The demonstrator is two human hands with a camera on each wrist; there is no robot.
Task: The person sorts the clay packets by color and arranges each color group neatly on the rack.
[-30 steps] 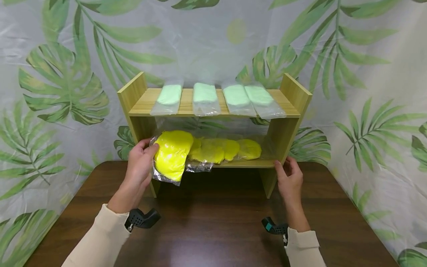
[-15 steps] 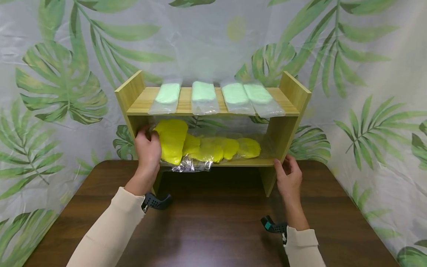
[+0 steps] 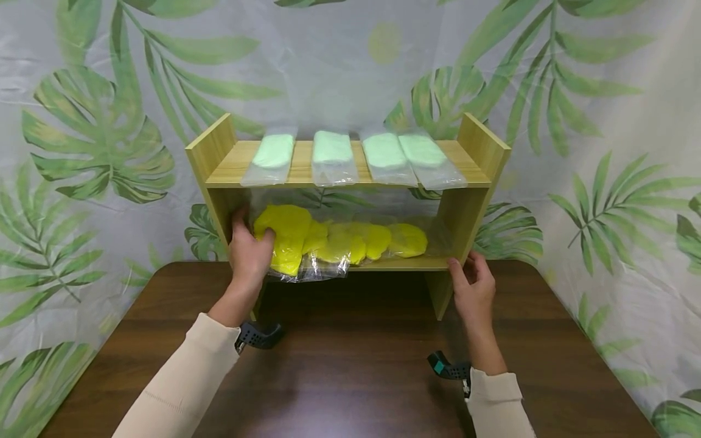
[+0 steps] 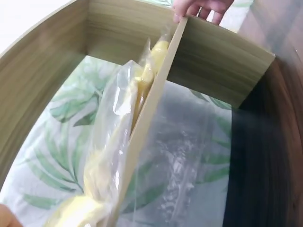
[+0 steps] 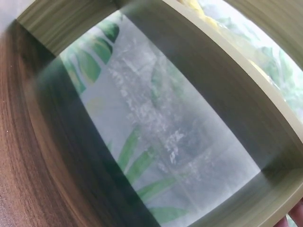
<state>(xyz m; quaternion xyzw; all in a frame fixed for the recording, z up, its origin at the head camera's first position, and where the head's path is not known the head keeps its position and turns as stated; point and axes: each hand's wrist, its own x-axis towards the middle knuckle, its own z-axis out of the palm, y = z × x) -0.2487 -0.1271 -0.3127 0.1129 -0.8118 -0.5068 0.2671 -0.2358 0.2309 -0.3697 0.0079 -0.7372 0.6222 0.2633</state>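
My left hand [image 3: 249,252] is at the left end of the lower board of a small wooden shelf [image 3: 350,182]. Its thumb lies over the left edge of a clear bag of bright yellow, flat, slime-like stuff [image 3: 287,228], and its fingers reach back beside the bag, apart from the thumb. That bag rests on the board, its front end hanging over the edge and overlapping its neighbour. More yellow bags [image 3: 378,242] lie in a row to the right. My right hand [image 3: 475,289] grips the shelf's right side panel at the lower board, thumb in front.
Several clear bags of pale green stuff [image 3: 332,149] lie on the top board, their front ends over its edge. The shelf stands on a dark brown table [image 3: 350,365]. Close behind hangs a leaf-patterned cloth [image 3: 339,61].
My left hand has moved in towards the shelf with the yellow bag, which has gone from held up in front to lying on the lower board. The right hand has stayed put.
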